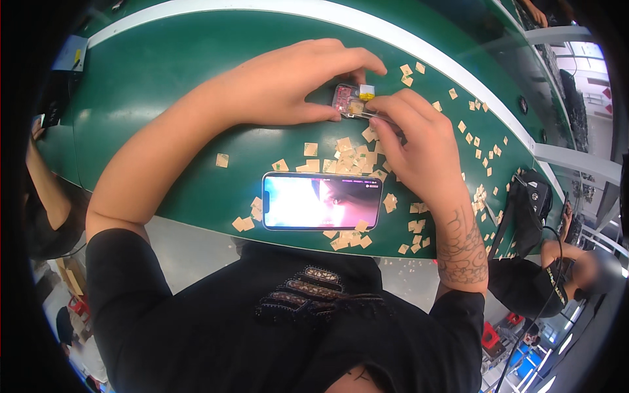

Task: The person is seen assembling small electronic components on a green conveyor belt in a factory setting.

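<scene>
A small electronic device [341, 98], a red circuit board in a clear case, lies on the green table. My left hand [304, 82] is closed around it, thumb at the near corner and fingers on the far side. A silver block with a yellow edge, like a small battery [366, 92], sits at the device's right side. In my right hand [416, 134] I pinch metal tweezers [367, 114], whose tips reach a tan square on the device [356, 107]. Many tan adhesive squares [354, 158] are heaped just nearer to me.
A phone [321, 202] with a lit screen lies near the table's front edge. More tan squares [481, 194] are scattered to the right. A black bag [527, 209] rests at the right end. Other people sit at both sides, and a white rim [262, 3] borders the far edge.
</scene>
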Tool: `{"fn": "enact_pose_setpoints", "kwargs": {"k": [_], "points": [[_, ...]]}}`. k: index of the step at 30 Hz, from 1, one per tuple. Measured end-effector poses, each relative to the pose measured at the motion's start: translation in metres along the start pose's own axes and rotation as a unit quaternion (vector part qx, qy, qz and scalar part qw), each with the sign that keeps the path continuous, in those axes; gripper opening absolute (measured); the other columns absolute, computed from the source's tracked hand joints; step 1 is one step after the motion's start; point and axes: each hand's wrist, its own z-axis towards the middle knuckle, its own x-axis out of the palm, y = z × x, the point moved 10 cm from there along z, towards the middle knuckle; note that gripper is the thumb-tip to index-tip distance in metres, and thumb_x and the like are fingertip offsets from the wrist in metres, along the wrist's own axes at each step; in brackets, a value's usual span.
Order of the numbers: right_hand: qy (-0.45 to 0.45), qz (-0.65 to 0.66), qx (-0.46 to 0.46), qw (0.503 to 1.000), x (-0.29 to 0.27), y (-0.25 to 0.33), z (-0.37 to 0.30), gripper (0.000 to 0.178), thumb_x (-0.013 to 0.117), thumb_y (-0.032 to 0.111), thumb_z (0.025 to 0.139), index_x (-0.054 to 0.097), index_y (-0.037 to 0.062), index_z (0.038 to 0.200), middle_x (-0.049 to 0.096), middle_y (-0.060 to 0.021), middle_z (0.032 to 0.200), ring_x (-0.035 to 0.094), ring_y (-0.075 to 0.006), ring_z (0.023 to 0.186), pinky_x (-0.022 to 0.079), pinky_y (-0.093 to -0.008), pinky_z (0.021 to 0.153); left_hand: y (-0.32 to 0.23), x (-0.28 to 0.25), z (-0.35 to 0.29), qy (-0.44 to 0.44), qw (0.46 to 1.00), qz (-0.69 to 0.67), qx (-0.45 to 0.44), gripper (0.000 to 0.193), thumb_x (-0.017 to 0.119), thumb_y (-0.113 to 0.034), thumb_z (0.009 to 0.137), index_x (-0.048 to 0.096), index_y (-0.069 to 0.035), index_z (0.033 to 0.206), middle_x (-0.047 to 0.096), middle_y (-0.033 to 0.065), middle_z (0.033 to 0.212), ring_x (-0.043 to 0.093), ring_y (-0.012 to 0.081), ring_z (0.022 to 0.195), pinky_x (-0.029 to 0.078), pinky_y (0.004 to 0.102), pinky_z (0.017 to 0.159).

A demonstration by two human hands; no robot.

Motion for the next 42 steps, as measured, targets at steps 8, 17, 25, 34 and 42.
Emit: {"fn": "enact_pose_setpoints", "kwargs": {"k": [8, 17, 25, 34, 42], "points": [[0.041, -0.202, -0.007, 0.978, -0.006, 0.024, 0.006, 0.023, 0.072, 0.004, 0.083, 0.067, 0.0084, 0.105, 0.064, -0.0066, 0.094, 0.069, -0.0287, 0.089, 0.058, -0.0421, 0.072, -0.011, 0.004, -0.004, -0.025, 0.998, 0.056, -0.005, 0.071, 0.084, -0.001, 0.077, 0.059, -0.013, 0.142, 0.067, 0.0115, 0.112, 0.067, 0.0328, 0.109, 0.055, 0.043, 0.093], [0.019, 0.067, 0.068, 0.995, 0.003, -0.017, 0.008, 0.017, 0.074, -0.002, 0.087, 0.07, 0.0026, 0.103, 0.069, -0.0102, 0.095, 0.073, -0.0278, 0.085, 0.06, -0.0375, 0.074, -0.012, 0.007, -0.004, -0.028, 0.996, 0.073, -0.035, 0.064, 0.082, -0.007, 0.082, 0.058, -0.013, 0.14, 0.066, 0.0122, 0.109, 0.067, 0.0341, 0.106, 0.056, 0.0435, 0.088], [-0.018, 0.269, 0.092, 0.958, 0.001, -0.054, -0.001, 0.008, 0.071, 0.0, 0.098, 0.073, -0.0021, 0.105, 0.063, -0.0026, 0.096, 0.063, -0.0081, 0.082, 0.05, -0.0241, 0.07, -0.01, 0.006, -0.005, -0.061, 0.995, 0.08, -0.005, 0.065, 0.081, -0.005, 0.082, 0.058, -0.011, 0.142, 0.067, 0.0125, 0.117, 0.068, 0.032, 0.111, 0.057, 0.0419, 0.096], [-0.03, 0.11, 0.083, 0.99, -0.016, -0.053, 0.001, 0.005, 0.068, 0.003, 0.1, 0.071, -0.0003, 0.1, 0.063, -0.0086, 0.09, 0.063, -0.0196, 0.075, 0.051, -0.0317, 0.066, -0.009, 0.001, -0.004, -0.073, 0.993, 0.088, -0.01, 0.066, 0.082, -0.002, 0.08, 0.058, -0.009, 0.141, 0.067, 0.0116, 0.119, 0.067, 0.0309, 0.113, 0.057, 0.0416, 0.098], [0.022, -0.049, 0.162, 0.985, -0.008, -0.062, 0.0, 0.019, 0.078, 0.017, 0.095, 0.07, 0.002, 0.103, 0.068, -0.0103, 0.091, 0.07, -0.026, 0.082, 0.054, -0.0387, 0.071, -0.014, 0.0, -0.004, -0.066, 0.988, 0.141, -0.009, 0.064, 0.083, -0.001, 0.08, 0.059, -0.009, 0.139, 0.068, 0.011, 0.122, 0.067, 0.033, 0.111, 0.057, 0.0419, 0.095]]}}
